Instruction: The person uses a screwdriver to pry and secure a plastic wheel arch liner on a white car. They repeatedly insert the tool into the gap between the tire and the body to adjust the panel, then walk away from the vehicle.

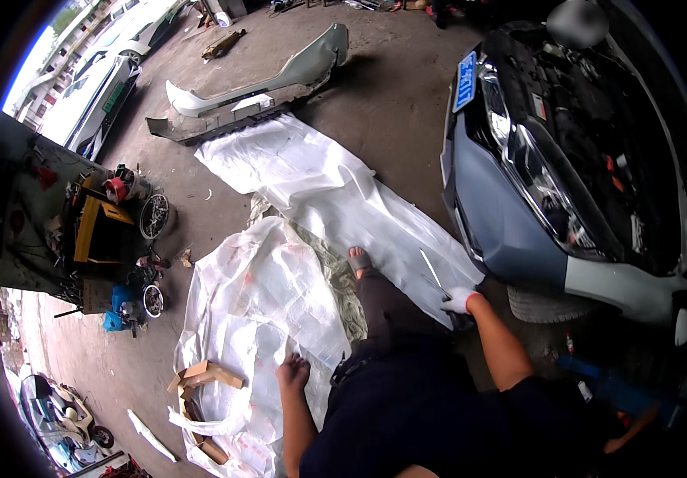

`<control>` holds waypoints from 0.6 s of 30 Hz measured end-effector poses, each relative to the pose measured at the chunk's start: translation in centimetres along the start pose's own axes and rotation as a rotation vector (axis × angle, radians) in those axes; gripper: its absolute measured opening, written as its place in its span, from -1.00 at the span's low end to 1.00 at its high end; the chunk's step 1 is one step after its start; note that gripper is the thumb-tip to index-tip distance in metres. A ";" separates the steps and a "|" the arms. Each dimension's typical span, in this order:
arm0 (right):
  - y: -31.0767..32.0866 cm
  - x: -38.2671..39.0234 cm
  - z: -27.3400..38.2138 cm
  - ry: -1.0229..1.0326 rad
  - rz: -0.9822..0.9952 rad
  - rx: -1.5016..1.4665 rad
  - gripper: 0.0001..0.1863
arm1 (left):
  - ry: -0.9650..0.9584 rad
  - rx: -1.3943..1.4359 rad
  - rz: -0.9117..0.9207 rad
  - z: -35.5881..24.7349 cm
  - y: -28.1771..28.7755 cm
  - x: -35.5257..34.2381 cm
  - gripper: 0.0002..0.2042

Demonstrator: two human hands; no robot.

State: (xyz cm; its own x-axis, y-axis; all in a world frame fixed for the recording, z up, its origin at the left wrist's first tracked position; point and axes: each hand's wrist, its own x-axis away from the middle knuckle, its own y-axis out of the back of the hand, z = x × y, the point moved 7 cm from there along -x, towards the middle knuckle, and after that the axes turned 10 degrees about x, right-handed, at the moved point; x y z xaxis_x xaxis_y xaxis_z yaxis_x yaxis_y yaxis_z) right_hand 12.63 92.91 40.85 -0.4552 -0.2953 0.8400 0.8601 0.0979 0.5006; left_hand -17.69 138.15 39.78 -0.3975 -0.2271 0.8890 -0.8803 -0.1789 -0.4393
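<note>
My right hand (pixel 460 301), in a white glove with a red cuff, is closed around a long thin pale rod (pixel 431 268). The rod points up and away from me, and a dark part shows below the glove; its exact kind is not clear. My left hand (pixel 293 371) is bare and hangs low over the crumpled plastic sheeting (pixel 252 279), fingers curled in, with nothing visible in it. Near that hand lies a bent strip of brown cardboard (pixel 209 373). My foot (pixel 358 259) in a grey sandal stands on the long strip of sheeting.
At right stands a blue-grey car (pixel 503 191), its engine bay exposed and a tyre (pixel 550 307) below. A removed bumper (pixel 272 84) lies at the sheeting's far end. At left are a yellow-framed cart (pixel 100 227), a bucket of small parts (pixel 154 217) and a scooter (pixel 76 418).
</note>
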 end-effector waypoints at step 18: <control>36.0 -8.7 55.4 0.759 1.017 -0.774 -0.28 | -0.280 0.341 -0.464 1.0 6.0 -0.2 -0.93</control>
State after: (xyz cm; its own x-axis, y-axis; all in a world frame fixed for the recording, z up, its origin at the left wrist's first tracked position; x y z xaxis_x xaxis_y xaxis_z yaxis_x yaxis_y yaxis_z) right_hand 34.82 151.70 63.22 0.4175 -0.8489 0.3241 0.7451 0.1156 -0.6569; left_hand -22.67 136.14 36.82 0.1283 -0.2856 0.9497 -0.7943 -0.6030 -0.0741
